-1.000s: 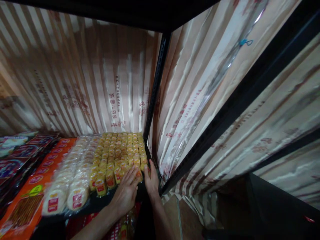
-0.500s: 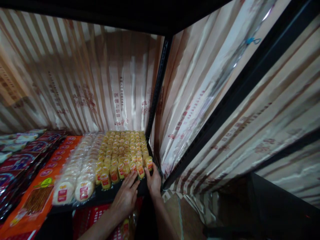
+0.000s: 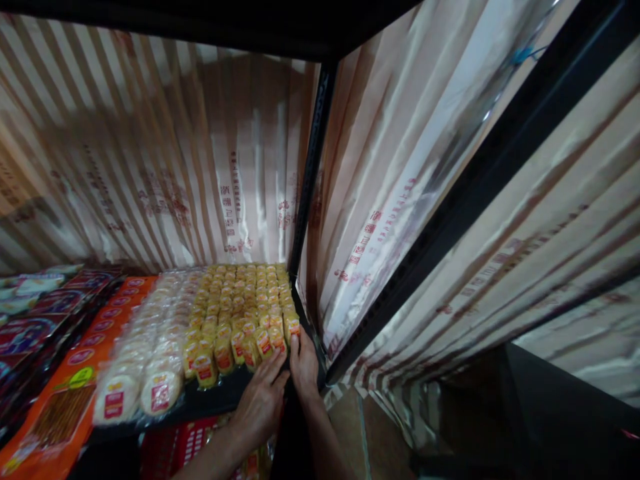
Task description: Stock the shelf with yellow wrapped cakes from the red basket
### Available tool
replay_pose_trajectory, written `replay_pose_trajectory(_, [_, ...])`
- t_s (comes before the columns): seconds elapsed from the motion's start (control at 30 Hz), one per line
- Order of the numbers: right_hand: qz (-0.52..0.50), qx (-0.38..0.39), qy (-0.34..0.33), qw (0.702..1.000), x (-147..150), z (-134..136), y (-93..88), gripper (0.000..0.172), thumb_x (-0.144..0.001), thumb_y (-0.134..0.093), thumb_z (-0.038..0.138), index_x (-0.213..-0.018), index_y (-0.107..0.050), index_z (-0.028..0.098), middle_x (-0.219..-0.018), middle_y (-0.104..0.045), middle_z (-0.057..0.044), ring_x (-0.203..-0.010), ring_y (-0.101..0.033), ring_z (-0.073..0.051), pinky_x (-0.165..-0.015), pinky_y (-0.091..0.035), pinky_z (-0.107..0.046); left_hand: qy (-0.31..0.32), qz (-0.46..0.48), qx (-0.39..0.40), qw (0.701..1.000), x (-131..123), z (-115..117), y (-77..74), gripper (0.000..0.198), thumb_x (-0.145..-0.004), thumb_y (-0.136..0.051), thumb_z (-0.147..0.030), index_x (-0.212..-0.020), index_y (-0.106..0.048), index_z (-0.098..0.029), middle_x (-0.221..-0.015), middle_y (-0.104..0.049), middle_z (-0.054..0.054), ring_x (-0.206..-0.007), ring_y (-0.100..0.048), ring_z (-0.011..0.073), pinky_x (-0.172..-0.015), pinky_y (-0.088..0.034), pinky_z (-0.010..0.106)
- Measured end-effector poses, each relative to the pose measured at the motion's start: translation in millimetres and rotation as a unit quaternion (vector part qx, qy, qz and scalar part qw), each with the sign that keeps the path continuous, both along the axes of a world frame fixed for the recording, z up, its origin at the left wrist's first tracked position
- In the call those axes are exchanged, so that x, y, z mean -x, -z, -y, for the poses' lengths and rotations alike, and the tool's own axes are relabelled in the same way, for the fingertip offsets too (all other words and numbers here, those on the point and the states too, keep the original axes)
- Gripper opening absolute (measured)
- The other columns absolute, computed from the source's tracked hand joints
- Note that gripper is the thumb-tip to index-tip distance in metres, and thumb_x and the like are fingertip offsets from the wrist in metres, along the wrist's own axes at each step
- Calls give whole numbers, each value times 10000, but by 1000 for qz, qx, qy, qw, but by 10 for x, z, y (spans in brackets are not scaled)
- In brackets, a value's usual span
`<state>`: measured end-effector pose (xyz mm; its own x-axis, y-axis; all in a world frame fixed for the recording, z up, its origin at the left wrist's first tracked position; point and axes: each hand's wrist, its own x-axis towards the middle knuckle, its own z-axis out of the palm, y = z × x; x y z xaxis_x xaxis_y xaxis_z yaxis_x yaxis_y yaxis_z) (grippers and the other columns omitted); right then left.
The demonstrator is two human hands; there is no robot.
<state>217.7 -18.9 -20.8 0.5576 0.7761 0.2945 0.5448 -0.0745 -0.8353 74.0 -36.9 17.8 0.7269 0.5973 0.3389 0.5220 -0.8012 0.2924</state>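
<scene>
Small yellow wrapped snack packs (image 3: 233, 300) with red labels stand in close rows at the right end of a black shelf (image 3: 220, 398). My left hand (image 3: 263, 397) rests with outstretched fingers against the front packs near the right end. Beside it, my right hand (image 3: 303, 367) has its thumb and fingers at the rightmost front pack (image 3: 291, 323), gripping its lower part. That pack stands upright, touching or nearly touching its neighbour. The far side of the right hand's fingers is partly hidden.
Left of the packs lie rows of round white wrapped cakes (image 3: 161, 392), orange bags (image 3: 75, 373) and dark bags (image 3: 30, 340). A red basket (image 3: 173, 447) is below the shelf. A black post (image 3: 310, 173) and pleated curtains (image 3: 255, 167) bound the corner.
The rightmost front pack has closed up against the row; the gap on its left is gone. The front pack by my left fingers has shifted back slightly. The view has turned a little.
</scene>
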Motion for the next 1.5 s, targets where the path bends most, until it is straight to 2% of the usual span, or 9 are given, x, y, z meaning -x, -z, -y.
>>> replay_pose_trajectory(0.23, [-41,-3,-5,999,-23,31,57,653,-895,-211,548,-1218,-552,94,-1271,-536,-158,-1232,-441,-238,-1057,-308,-430,15,-1,-10,1000,-145,-144,25,363,-813,-378,-75,-1064,-627,-154,-1381,-440,82,-1333,-297,226,-1072,-343,457])
replay_pose_trajectory(0.4, [-71,13,-16,997,-35,48,43,707,-883,-206,574,-1252,-509,54,-1283,-521,-171,-1226,-447,-231,-1067,-299,-406,62,-62,20,996,-190,-313,-25,478,-816,-442,-160,-1293,-459,-158,-1412,-384,96,-1341,-275,234,-1107,-249,487])
replay_pose_trajectory(0.57, [-44,13,-25,999,11,64,27,669,-893,-220,545,-1252,-514,64,-1283,-523,-160,-1241,-425,-239,-1076,-278,-421,57,-84,17,995,-198,-374,7,532,-825,-442,-208,-1351,-377,-153,-1438,-331,102,-1353,-243,239,-1109,-233,491])
replay_pose_trajectory(0.7, [-64,5,-19,998,-3,-4,-11,686,-892,-205,550,-1293,-466,59,-1359,-444,-144,-1325,-300,-224,-1115,-190,-417,62,-83,-5,995,-195,-363,33,493,-841,-412,-195,-1331,-407,-139,-1437,-338,103,-1356,-239,225,-1111,-250,453])
replay_pose_trajectory(0.87, [-189,-11,-48,981,-90,-224,-138,722,-881,-158,580,-1370,-351,85,-1436,-334,-108,-1335,-281,-175,-1119,-192,-355,62,-88,-28,994,-184,-378,59,430,-847,-402,-192,-1263,-484,-119,-1412,-389,108,-1349,-260,227,-1102,-265,453])
replay_pose_trajectory(1.03, [-241,-18,-92,966,-58,-322,-166,730,-859,-195,629,-1374,-360,138,-1448,-317,-69,-1345,-257,-171,-1125,-164,-335,71,-62,-70,993,-162,-445,117,429,-860,-395,-191,-1282,-464,-159,-1399,-418,72,-1345,-270,206,-1102,-266,440])
replay_pose_trajectory(1.2, [-243,-32,-90,965,-56,-315,-109,683,-868,-244,606,-1358,-393,154,-1436,-343,-65,-1336,-280,-172,-1122,-179,-333,66,-58,-103,991,-172,-478,145,383,-886,-360,-180,-1240,-505,-186,-1394,-427,50,-1325,-315,187,-1099,-278,418])
replay_pose_trajectory(1.37, [-243,-35,-54,968,-157,-464,-137,702,-878,-198,597,-1378,-347,128,-1435,-340,-91,-1327,-299,-180,-1110,-208,-350,69,-78,-99,990,-175,-484,129,380,-886,-350,-169,-1232,-506,-144,-1379,-445,76,-1316,-332,207,-1074,-315,424])
replay_pose_trajectory(1.5, [-238,-8,-100,966,-187,-564,-205,676,-882,-216,590,-1383,-341,153,-1439,-334,-72,-1338,-275,-183,-1122,-174,-369,86,-78,-103,988,-166,-492,121,366,-878,-368,-182,-1199,-531,-116,-1351,-476,95,-1335,-292,220,-1098,-267,435])
